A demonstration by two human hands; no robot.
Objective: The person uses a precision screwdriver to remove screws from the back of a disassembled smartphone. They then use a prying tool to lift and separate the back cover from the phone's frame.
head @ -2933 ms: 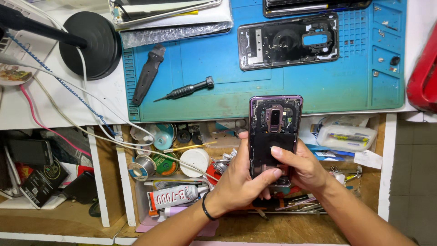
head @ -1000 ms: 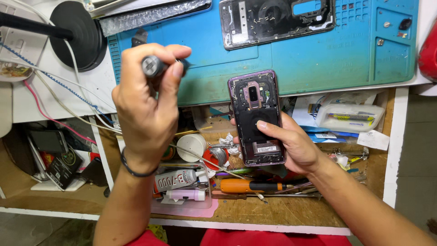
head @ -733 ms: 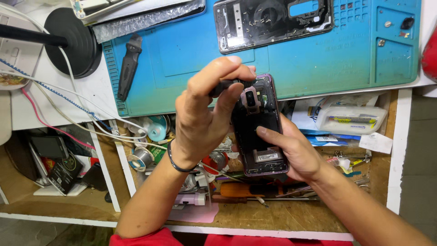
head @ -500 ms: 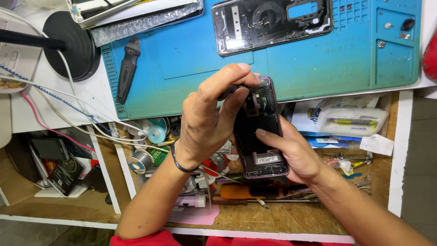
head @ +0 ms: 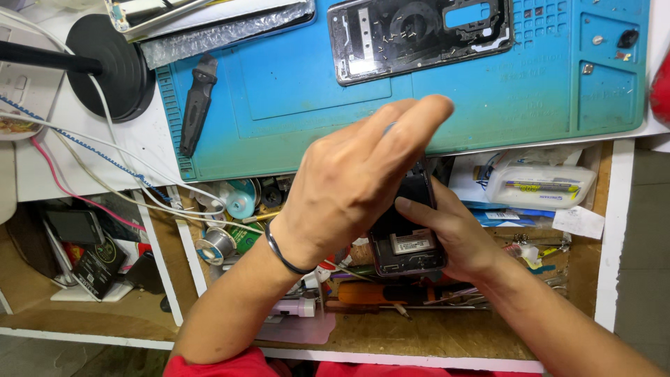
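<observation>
While opened, dark phone point(head: 408, 241), back removed, innards showing

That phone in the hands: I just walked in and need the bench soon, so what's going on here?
A person is working on an opened phone held over the cluttered shelf. The right hand cradles it from the side with its back off. The left hand is curled over its upper end; whatever it grips is hidden. A removed phone frame lies on the blue mat beside a black tool.
</observation>
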